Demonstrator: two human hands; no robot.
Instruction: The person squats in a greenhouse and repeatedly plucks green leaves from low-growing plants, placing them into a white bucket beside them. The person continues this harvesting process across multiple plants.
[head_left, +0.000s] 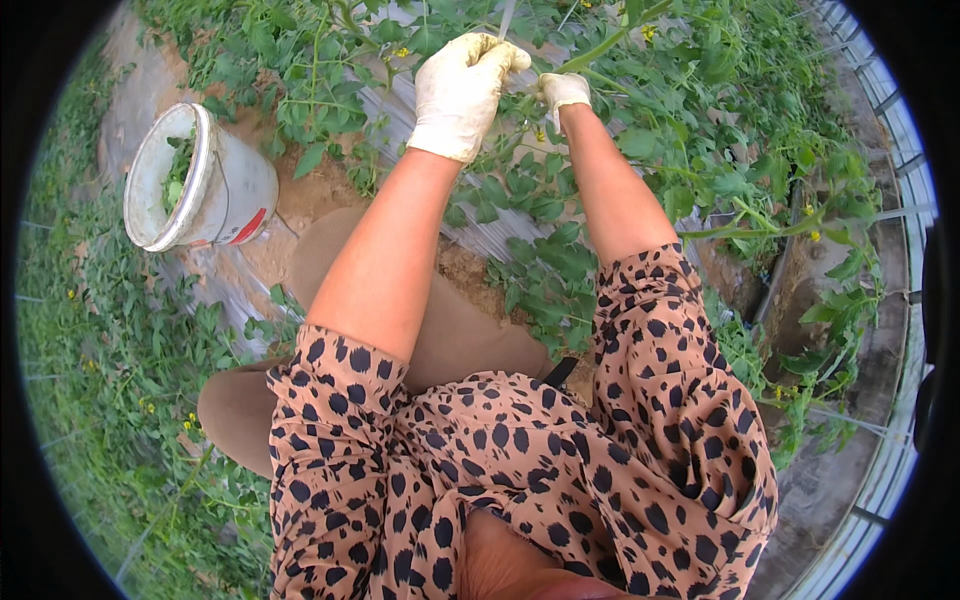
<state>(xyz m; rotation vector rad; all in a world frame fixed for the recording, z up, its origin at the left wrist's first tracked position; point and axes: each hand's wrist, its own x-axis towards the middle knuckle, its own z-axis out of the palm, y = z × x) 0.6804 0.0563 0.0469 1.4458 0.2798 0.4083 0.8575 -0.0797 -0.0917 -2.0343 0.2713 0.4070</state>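
Note:
Both my hands wear thin white gloves with yellowish stains and reach forward among tomato plants. My left hand is closed with thumb and forefinger pinched on a pale twine strip, which runs up out of view. Close to its right, my right hand has its fingers curled beside a thick green tomato stem. Its fingertips are partly hidden, so I cannot tell whether it grips the stem or the twine. Leaves and small yellow flowers surround both hands.
A white plastic bucket with green leaf cuttings inside tilts at the left. Silvery plastic mulch film covers parts of the soil. Another tomato stem extends across the right side, near a pale framed edge.

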